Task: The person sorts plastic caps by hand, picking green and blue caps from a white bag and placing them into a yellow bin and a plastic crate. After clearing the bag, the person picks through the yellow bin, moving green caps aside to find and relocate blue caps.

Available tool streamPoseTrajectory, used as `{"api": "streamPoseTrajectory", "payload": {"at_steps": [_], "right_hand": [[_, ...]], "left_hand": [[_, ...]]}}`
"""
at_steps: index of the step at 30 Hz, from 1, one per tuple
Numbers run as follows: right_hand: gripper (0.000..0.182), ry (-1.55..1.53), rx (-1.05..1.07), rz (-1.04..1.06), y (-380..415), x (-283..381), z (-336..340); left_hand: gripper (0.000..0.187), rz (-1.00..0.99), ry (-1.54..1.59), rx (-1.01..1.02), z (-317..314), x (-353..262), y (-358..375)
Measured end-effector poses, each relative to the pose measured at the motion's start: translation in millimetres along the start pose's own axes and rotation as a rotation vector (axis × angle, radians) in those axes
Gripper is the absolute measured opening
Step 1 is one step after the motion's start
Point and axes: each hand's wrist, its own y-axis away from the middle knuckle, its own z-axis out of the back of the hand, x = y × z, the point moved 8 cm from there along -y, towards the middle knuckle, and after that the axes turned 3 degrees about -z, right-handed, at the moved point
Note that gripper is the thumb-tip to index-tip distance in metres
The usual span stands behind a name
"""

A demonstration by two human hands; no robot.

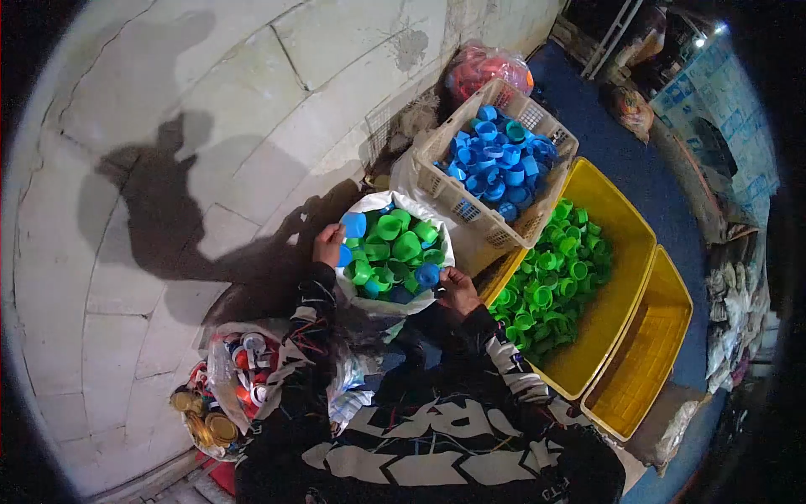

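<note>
In front of me stands an open white sack (445,238) filled with green plastic caps (407,246) and a few blue ones. At its left rim my left hand (328,244) is closed on a light blue cap (353,224); a second blue cap (344,256) shows right by the same fingers. My right hand (458,291), at the sack's right side, pinches a darker blue cap (426,275) over the green ones.
A pale slatted crate (537,118) of blue caps stands beyond the sack. To the right are a yellow bin (625,227) with green caps and another yellow bin (642,361). Bags of red, white and gold lids (221,428) lie at lower left, against the wall (210,101).
</note>
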Motion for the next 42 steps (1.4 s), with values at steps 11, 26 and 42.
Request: {"api": "streamPoseTrajectory", "payload": {"at_steps": [11,26,42], "right_hand": [[0.026,-0.013,-0.091,0.325,8,42,-47],[0.071,0.083,0.312,0.273,56,88,-138],[0.069,0.636,-0.004,0.702,88,118,-127]], "left_hand": [[0.039,0.363,1.118,-0.036,-39,-37,88],[0.021,-0.552,-0.01,-0.196,18,-235,148],[0.033,-0.563,-0.038,0.051,-5,-243,161]]}}
